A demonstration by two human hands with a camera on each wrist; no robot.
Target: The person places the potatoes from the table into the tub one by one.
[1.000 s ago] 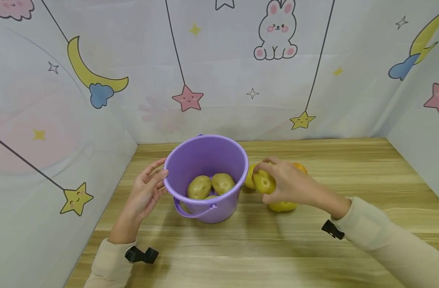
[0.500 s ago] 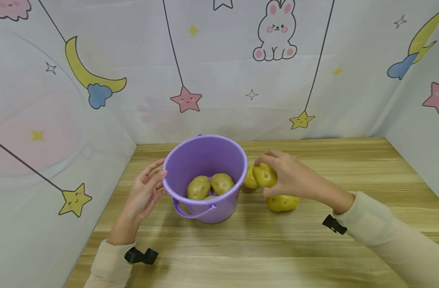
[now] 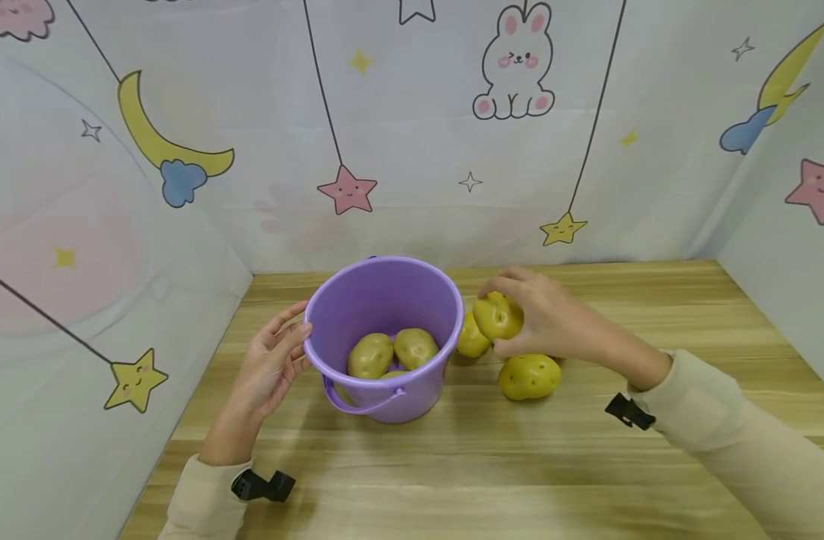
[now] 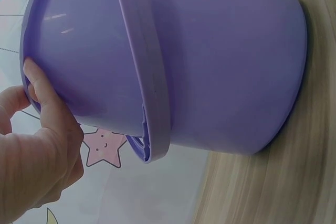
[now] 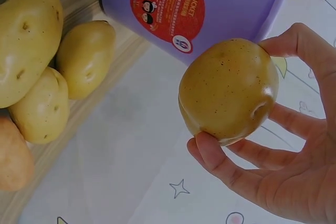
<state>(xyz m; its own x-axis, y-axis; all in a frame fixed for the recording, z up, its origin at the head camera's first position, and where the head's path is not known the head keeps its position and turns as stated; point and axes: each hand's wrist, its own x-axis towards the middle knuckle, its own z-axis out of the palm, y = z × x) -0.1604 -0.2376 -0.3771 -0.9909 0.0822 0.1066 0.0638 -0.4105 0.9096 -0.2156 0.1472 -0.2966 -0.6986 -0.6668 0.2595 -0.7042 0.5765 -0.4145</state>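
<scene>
Pinched between the fingers of the right hand, a potato hangs above the counter, right of a purple bucket whose left rim the left hand's fingers pinch. Inside, two potatoes show plainly; the near rim mostly hides a third.

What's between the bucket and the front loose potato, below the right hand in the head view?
Bare wooden tabletop, per the head view. Another potato lies farther back, not between the bucket and front loose potato.
</scene>
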